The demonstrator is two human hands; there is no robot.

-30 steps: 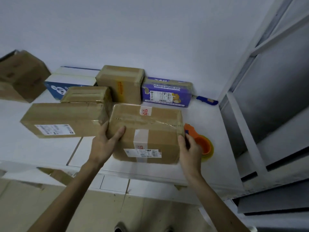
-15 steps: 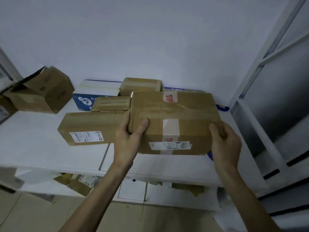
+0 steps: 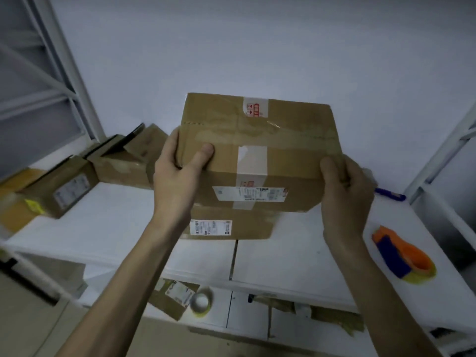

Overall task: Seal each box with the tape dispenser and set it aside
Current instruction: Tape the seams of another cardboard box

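We held a taped cardboard box [image 3: 260, 140] up above the white table [image 3: 108, 228], our left hand [image 3: 177, 176] gripping its left edge with the thumb across the near face, our right hand [image 3: 345, 191] clasping its right edge. A second labelled box [image 3: 231, 225] lay on the table just below. The orange-and-blue tape dispenser [image 3: 401, 253] sat near the table's right end, apart from both hands.
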